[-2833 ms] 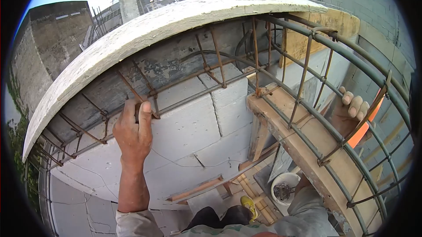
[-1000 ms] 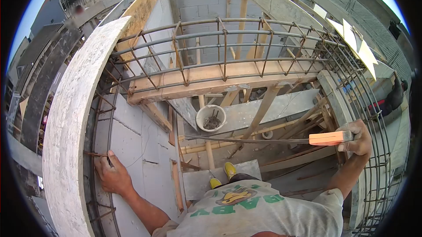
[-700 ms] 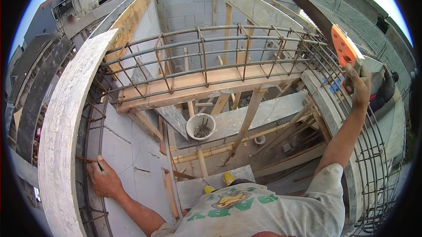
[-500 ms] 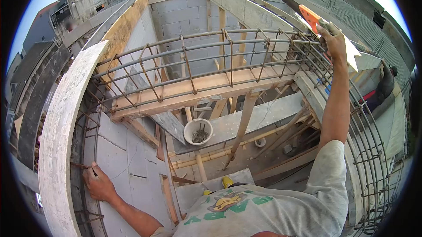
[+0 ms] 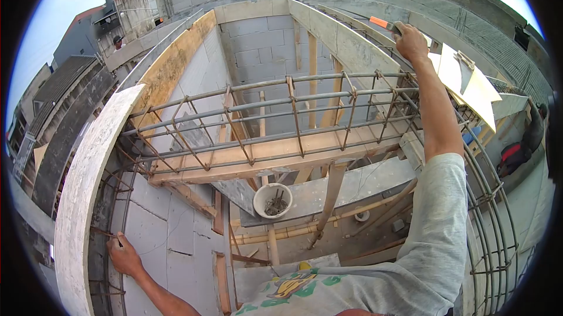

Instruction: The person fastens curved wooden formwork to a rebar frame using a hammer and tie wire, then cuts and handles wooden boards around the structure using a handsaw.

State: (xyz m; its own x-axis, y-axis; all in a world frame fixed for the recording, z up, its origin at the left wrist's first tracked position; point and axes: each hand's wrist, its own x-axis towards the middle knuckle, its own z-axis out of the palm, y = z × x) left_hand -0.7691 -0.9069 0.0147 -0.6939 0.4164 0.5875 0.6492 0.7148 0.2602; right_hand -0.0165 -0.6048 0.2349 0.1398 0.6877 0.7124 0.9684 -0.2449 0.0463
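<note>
Raised at the upper right, my right hand (image 5: pixel 410 42) is closed around the orange-and-dark handle of a hand saw (image 5: pixel 381 23). The saw is turned nearly edge-on, its thin blade pointing away to the upper left. At lower left, my left hand (image 5: pixel 124 255) is closed on a thin rusty steel bar (image 5: pixel 103 232) of the rebar cage beside the pale formwork board (image 5: pixel 94 181). Its fingertips are partly hidden. A long rebar cage (image 5: pixel 293 102) of bars and square stirrups crosses in front of me, over a wooden formwork bottom (image 5: pixel 264 162).
A white bucket (image 5: pixel 258 201) with dark contents stands below the beam. Wooden props (image 5: pixel 328 199) and bamboo poles (image 5: pixel 281 234) fill the space beneath. More rebar (image 5: pixel 495 228) curves along the right. Pale sheets (image 5: pixel 466 84) lie at upper right. Another person (image 5: pixel 525 140) is at far right.
My right hand has swung left with the saw, whose blade has turned from broadside to nearly edge-on. My view has shifted, while my left hand stays on the bar.
</note>
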